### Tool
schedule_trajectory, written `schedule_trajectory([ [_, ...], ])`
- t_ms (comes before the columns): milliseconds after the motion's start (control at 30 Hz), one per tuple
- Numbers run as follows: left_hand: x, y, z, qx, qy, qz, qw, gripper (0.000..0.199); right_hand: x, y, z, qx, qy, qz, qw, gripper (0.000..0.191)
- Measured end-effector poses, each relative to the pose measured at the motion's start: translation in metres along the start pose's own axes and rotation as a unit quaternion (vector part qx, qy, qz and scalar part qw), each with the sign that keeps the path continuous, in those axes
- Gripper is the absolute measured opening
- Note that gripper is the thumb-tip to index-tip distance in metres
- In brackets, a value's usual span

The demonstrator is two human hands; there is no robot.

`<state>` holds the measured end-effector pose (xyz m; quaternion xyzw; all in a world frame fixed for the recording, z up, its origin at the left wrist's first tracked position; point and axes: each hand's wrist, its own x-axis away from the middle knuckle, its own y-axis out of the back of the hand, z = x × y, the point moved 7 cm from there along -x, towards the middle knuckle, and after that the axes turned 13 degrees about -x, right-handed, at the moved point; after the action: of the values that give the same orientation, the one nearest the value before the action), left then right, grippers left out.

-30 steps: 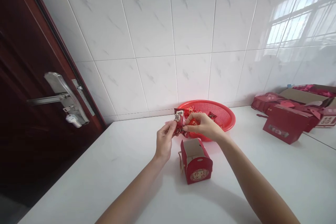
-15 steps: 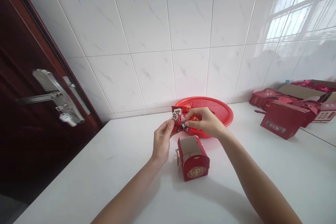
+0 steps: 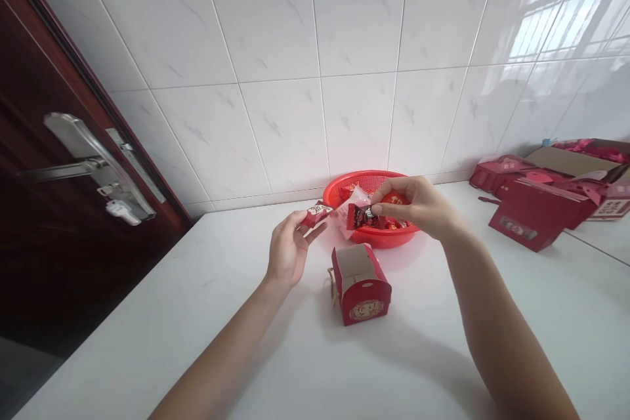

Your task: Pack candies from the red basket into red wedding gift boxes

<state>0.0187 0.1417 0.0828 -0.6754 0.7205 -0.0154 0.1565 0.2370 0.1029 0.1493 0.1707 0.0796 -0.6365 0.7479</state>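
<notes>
My left hand [image 3: 289,246] is closed on a small red wrapped candy [image 3: 316,214] with pale lettering, held left of the basket. My right hand [image 3: 416,207] pinches a dark brown and red wrapped candy [image 3: 363,216] over the near rim of the red plastic basket [image 3: 386,238]. A pale pink translucent packet [image 3: 344,213] hangs between the hands, beside the dark candy; which hand holds it, I cannot tell. More red-wrapped sweets lie in the basket, partly hidden by my right hand. In front of it stands an open red gift box [image 3: 367,298] with a cord at its left side.
At the right, several red gift boxes [image 3: 541,210] lie in a pile next to an open cardboard carton [image 3: 566,161]. A tiled wall [image 3: 275,138] runs behind the white table [image 3: 221,269]. A dark door [image 3: 49,230] with keys in its lock stands at the left.
My hands have moved apart: the left one leftward with the red candy, the right one rightward with the dark candy. The pale pink packet now shows between them.
</notes>
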Motion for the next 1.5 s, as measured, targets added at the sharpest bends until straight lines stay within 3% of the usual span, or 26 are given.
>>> schedule_trajectory([
  [133, -0.001, 0.002, -0.007, 0.001, -0.003, -0.002, 1.000, 0.021, 0.005, 0.003, 0.004, 0.045, -0.004, 0.028, 0.999, 0.015],
  [333, 0.003, 0.000, -0.013, -0.084, -0.007, 0.009, 0.996, 0.033, 0.008, -0.006, 0.009, 0.080, 0.000, 0.077, 0.994, 0.011],
  [467, 0.004, 0.000, -0.012, -0.113, 0.005, 0.008, 0.994, 0.020, 0.009, -0.015, 0.005, 0.083, -0.005, 0.112, 0.990, 0.009],
  [567, 0.007, -0.006, -0.011, -0.172, 0.014, 0.057, 0.983, 0.011, 0.008, -0.020, 0.001, 0.103, -0.015, 0.121, 0.987, 0.008],
  [733, 0.021, -0.020, -0.009, -0.364, 0.006, 0.167, 0.916, 0.014, 0.006, -0.031, -0.002, 0.129, -0.034, 0.146, 0.980, 0.009],
  [967, 0.044, -0.042, -0.011, -0.523, -0.097, 0.272, 0.802, 0.022, 0.008, -0.038, -0.004, 0.179, -0.053, 0.162, 0.969, 0.006],
  [1233, 0.053, -0.035, -0.012, -0.652, -0.080, 0.281, 0.699, 0.024, 0.010, -0.029, -0.007, 0.263, -0.097, 0.129, 0.951, 0.010],
  [1333, 0.056, -0.032, -0.006, -0.672, -0.051, 0.295, 0.677, 0.035, 0.011, -0.029, -0.007, 0.293, -0.100, 0.126, 0.943, 0.012],
  [1500, 0.060, -0.034, -0.001, -0.656, -0.012, 0.304, 0.690, 0.053, 0.013, -0.046, -0.010, 0.270, -0.099, 0.154, 0.945, 0.009],
])
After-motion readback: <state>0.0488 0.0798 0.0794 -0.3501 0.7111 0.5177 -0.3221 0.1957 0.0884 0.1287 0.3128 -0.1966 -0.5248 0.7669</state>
